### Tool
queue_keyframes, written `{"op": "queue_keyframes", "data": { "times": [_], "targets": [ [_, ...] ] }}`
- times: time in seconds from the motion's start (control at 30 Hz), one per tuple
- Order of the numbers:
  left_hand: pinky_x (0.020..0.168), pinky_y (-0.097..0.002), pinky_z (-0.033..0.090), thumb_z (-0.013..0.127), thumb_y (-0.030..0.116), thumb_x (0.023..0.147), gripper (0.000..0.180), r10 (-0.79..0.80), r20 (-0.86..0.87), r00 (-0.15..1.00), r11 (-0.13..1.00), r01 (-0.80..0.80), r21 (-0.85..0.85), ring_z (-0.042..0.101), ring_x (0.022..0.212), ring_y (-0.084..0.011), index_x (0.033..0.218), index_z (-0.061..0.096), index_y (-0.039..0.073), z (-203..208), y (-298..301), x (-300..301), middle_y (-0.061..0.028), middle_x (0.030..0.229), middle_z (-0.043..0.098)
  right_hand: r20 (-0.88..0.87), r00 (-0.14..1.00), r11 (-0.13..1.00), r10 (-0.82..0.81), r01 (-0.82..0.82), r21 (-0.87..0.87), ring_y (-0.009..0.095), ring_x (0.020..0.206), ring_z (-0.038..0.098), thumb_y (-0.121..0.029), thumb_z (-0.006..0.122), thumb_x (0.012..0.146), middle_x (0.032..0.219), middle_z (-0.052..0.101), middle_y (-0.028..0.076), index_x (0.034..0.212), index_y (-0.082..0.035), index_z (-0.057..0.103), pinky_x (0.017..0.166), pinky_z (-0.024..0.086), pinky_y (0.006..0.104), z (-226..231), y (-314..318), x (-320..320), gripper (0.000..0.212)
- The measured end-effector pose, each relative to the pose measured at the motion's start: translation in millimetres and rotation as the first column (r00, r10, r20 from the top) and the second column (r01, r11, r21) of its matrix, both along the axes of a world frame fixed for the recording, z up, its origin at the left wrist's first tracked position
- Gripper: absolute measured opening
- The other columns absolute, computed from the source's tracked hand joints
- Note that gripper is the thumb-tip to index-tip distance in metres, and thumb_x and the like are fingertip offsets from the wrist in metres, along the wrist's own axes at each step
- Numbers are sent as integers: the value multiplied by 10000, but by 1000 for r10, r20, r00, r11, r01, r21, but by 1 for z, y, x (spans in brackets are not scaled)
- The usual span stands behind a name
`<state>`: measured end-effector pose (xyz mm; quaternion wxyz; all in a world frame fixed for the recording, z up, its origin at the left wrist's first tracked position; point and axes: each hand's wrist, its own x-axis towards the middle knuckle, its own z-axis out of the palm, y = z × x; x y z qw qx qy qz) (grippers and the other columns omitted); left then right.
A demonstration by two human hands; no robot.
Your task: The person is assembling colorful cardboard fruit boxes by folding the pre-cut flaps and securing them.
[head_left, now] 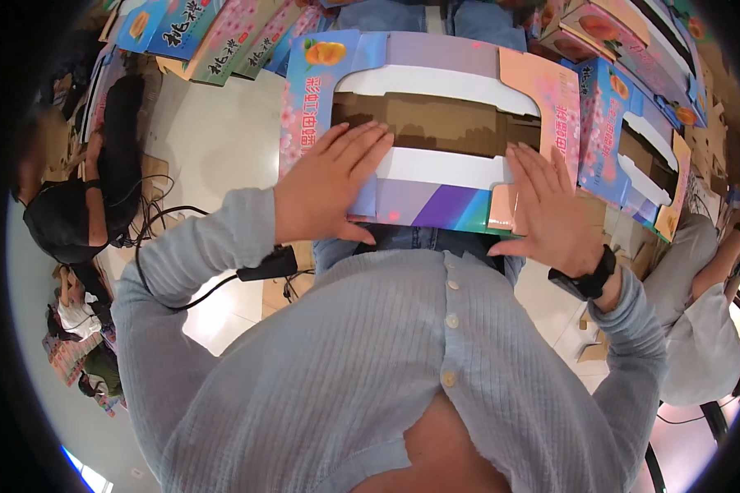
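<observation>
Both hands lie open and flat — left hand [325,185], right hand [551,205] — on the printed fruit carton [436,123]; pressing evenly at both ends should crease the near flap straight.

Pale blue ribbed cardigan [403,361] — white buttons; black wristband [588,279] — right wrist.

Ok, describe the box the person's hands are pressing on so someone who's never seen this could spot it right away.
Start at the person's lap, just past the pale blue buttoned cardigan. The flat printed carton lies across the knees, with the left hand and right hand flat on its near flap. Unlike the piled cartons around, it lies opened out, bare brown cardboard showing inside.
</observation>
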<state>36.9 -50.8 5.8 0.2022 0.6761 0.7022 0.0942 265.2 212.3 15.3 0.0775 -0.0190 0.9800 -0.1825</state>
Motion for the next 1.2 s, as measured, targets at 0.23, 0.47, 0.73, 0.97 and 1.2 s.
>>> {"op": "queue_keyframes", "data": {
  "times": [0.23, 0.47, 0.73, 0.97, 1.2],
  "targets": [
    [1193, -494, 237, 855, 415, 660, 1087, 13, -91, 996, 1000, -15, -18, 362, 1398, -362, 1457, 303, -75, -14, 4, 6, -248, 1467, 376, 94, 996, 971, -5, -18, 240, 318, 1309, 447, -593, 787, 671, 1416, 456, 196, 1458, 71, 336, 1209, 132, 569, -17, -5, -3, 1124],
    [1205, -518, 189, 840, 420, 687, 1085, 9, -78, 997, 999, -13, -43, 323, 1426, -377, 1472, 278, -75, -8, 3, 4, -263, 1496, 339, 24, 1000, 995, -13, 11, 96, 347, 1399, 361, -510, 831, 657, 1470, 408, 213, 1479, 48, 328, 1211, 117, 560, -14, -2, -4, 1114],
    [1214, -496, 133, 717, 389, 870, 992, 384, -89, 919, 923, -380, 58, 199, 1500, -378, 1552, 130, -30, -6, -62, -16, -264, 1598, 196, -109, 882, 883, -458, 438, -170, 389, 1412, 362, -262, 739, 866, 1543, 300, 253, 1528, 40, 237, 1142, 325, 461, -6, 10, 42, 884],
    [1160, -328, 270, 426, 336, 1072, 591, 712, 643, 281, 590, -736, -332, 362, 1401, -208, 1528, 283, -12, -4, -70, -7, -116, 1506, 416, 397, 684, 459, -612, 716, -526, 176, 1212, 559, -209, 530, 1028, 1361, 508, 170, 1518, 45, 255, 1027, 439, 307, 2, 18, 51, 617],
    [1180, -372, 258, 332, 469, 1070, 682, 542, 668, 510, 652, -757, 48, 351, 1430, -250, 1536, 260, -23, 70, -68, -42, -151, 1526, 390, -63, 732, 609, -679, 514, -604, 169, 1178, 555, -278, 502, 1054, 1300, 582, 116, 1490, 21, 360, 1032, 430, 298, 67, 55, 35, 547]
  ]
}}
